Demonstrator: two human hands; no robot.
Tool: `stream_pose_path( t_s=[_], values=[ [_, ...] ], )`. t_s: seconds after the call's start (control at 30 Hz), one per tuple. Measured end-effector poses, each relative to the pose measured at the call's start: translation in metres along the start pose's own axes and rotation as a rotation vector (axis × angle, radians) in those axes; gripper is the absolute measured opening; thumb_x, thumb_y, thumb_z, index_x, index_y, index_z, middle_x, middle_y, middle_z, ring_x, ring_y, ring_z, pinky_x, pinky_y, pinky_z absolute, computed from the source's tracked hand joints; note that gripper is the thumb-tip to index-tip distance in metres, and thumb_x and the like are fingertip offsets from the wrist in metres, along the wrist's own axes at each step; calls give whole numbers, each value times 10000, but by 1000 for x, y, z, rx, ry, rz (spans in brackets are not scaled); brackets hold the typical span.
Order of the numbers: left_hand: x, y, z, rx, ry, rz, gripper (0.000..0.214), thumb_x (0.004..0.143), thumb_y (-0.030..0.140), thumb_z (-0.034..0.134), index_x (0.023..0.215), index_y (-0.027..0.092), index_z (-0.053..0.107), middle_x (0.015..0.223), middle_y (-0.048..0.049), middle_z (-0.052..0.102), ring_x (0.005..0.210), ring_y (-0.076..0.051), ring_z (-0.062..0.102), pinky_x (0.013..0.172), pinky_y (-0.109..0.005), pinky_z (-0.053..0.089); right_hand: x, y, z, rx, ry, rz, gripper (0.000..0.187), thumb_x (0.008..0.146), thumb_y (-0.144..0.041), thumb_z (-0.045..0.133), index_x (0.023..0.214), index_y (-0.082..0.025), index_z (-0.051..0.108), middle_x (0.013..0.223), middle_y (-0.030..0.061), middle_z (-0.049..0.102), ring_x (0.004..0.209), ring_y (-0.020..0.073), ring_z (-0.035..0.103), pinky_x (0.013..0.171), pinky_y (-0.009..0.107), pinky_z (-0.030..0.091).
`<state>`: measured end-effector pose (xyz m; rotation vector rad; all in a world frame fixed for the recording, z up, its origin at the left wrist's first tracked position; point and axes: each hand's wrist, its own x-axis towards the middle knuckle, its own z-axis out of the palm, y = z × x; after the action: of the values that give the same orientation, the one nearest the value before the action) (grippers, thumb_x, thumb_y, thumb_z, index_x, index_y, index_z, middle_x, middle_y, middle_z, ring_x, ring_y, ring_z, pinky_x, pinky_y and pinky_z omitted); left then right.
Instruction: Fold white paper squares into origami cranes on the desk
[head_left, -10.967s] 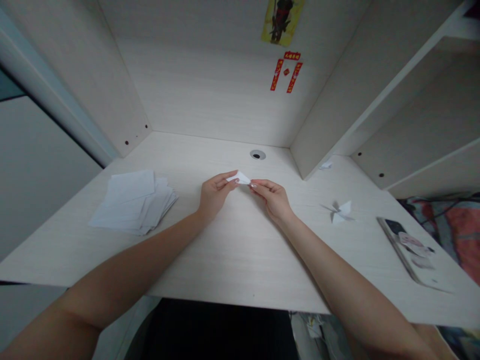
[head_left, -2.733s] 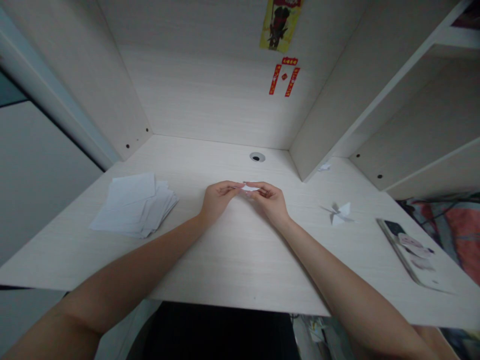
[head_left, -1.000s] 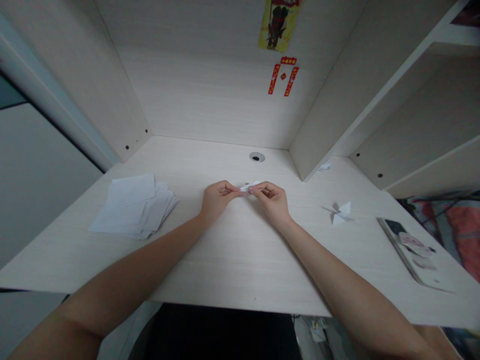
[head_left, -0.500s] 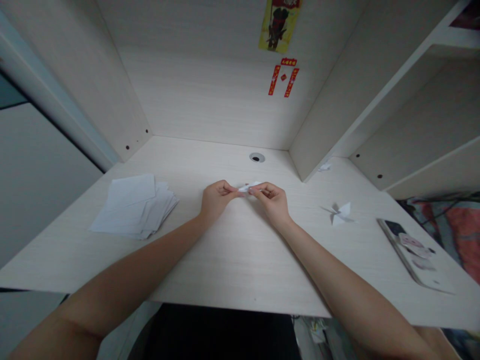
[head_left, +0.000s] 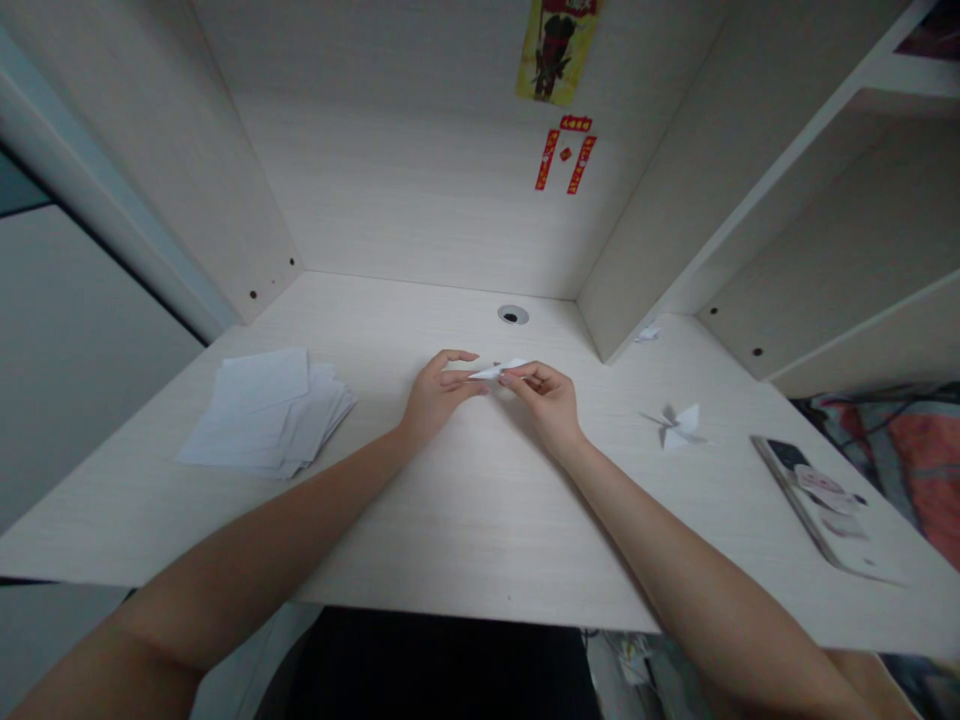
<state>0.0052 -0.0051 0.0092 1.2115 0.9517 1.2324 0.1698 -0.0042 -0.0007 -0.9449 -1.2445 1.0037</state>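
Observation:
A small folded piece of white paper (head_left: 486, 374) is held just over the desk, its pointed end toward the left. My right hand (head_left: 546, 396) pinches its right part between thumb and fingers, hiding some of it. Around the pointed end, my left hand (head_left: 442, 393) has its thumb and index finger spread apart, and the tip lies beside its fingers. To the right, a folded paper crane (head_left: 681, 428) with spread wings rests on the desk.
A stack of white paper sheets (head_left: 262, 415) lies at the left. A phone (head_left: 821, 510) lies near the right edge. A round cable hole (head_left: 514, 315) sits at the back, and an upright panel (head_left: 637, 220) stands right of it. Another white paper piece (head_left: 646, 333) is behind that panel.
My left thumb and index finger have opened from their pinch on the folded paper's left end. My right hand keeps its hold, and the paper's pointed tip now shows.

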Motion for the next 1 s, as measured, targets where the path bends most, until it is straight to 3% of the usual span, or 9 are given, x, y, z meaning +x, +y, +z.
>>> stream_pose_path(
  t_s=[0.27, 0.6, 1.0],
  values=[
    [3, -6, -1, 94, 38, 12, 291, 607, 360, 760, 810, 159, 703, 786, -46, 722, 689, -138, 617, 684, -266, 461, 0, 2, 1, -12, -26, -11, 153, 656, -329, 753, 712, -200, 694, 764, 34, 721, 712, 171, 653, 711, 310, 498],
    [3, -7, -2, 107, 48, 2, 277, 612, 366, 753, 799, 163, 721, 770, -51, 723, 667, -134, 613, 661, -259, 462, 0, 3, 1, -10, -57, -37, 150, 664, -338, 750, 726, -209, 703, 790, 39, 728, 767, 197, 668, 761, 341, 503],
    [0, -2, 2, 87, 63, 5, 253, 635, 352, 743, 793, 155, 729, 806, -63, 730, 712, -147, 630, 724, -281, 489, -2, 1, 3, 29, -33, 14, 171, 654, -353, 755, 715, -206, 692, 774, 35, 726, 706, 174, 657, 712, 318, 503]
  ],
)
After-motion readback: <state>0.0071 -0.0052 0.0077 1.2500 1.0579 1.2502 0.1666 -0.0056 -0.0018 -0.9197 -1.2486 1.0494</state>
